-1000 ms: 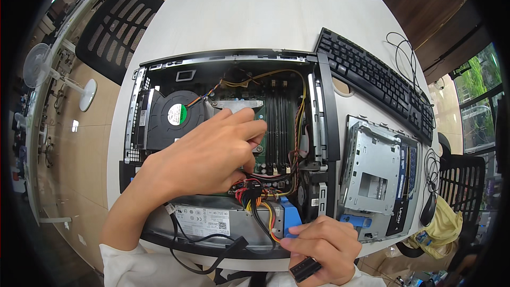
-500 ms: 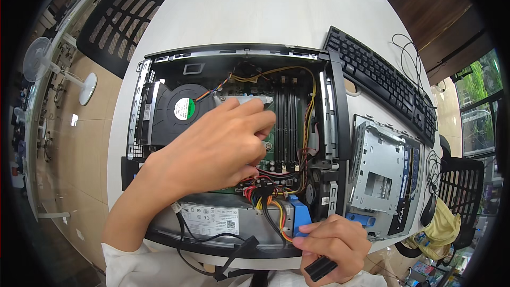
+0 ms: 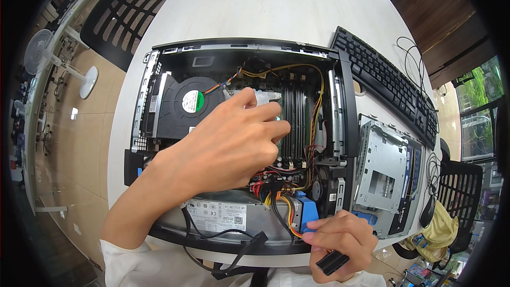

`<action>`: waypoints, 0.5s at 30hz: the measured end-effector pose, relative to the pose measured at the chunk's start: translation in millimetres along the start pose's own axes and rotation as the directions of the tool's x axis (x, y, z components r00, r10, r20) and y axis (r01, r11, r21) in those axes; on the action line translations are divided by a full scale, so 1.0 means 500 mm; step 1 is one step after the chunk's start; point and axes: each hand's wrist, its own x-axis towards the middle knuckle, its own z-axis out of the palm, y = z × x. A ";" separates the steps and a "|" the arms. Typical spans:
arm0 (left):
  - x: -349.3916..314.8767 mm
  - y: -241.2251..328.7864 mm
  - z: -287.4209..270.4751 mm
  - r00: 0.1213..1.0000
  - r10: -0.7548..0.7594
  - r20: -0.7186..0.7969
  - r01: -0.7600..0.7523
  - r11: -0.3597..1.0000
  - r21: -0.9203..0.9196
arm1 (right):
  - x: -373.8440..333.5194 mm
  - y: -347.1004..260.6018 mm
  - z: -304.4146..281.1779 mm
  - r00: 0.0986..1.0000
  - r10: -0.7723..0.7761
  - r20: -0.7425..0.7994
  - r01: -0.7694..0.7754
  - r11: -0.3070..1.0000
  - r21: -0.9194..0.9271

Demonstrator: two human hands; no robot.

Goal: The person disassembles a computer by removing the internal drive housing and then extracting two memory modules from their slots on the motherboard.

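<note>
An open desktop computer case (image 3: 348, 106) lies on the table in front of me. My left hand (image 3: 228, 143) hangs over its motherboard with curled fingers, beside the memory slots (image 3: 297, 122). The fingertips are turned away, so whatever they hold is hidden. At the case's near right corner my right hand (image 3: 342, 242) pinches a power cable (image 3: 296, 228) with yellow and red wires, next to a blue plastic latch (image 3: 308, 212). A black connector (image 3: 332, 262) on this cable sticks out below the fingers. Left of the motherboard sits the round black blower fan (image 3: 180, 106).
The silver power supply (image 3: 212, 215) fills the case's near side, with a loose black cable (image 3: 249, 244) across it. To the right lie a metal drive bracket (image 3: 380, 165), a black keyboard (image 3: 385, 79) and a mouse (image 3: 427, 210). A chair (image 3: 125, 13) stands beyond the far left edge.
My left hand has shifted slightly right and nearer over the motherboard, and its thumb has gone from sight. My right hand keeps its pinch on the cable. The whole view has shifted a little.
</note>
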 end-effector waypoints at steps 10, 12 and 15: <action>-0.002 0.001 0.005 0.999 -0.039 -0.002 0.039 0.999 -0.032 | -0.001 0.000 0.008 0.999 -0.003 -0.041 0.003 1.000 -0.003; -0.003 0.002 0.008 0.999 -0.040 -0.013 0.039 0.999 -0.022 | -0.001 0.001 0.009 0.999 -0.015 -0.053 0.014 1.000 -0.003; -0.008 0.001 0.008 0.999 -0.042 -0.030 0.041 0.999 -0.027 | -0.009 -0.006 0.007 0.996 0.072 -0.054 -0.071 0.997 0.007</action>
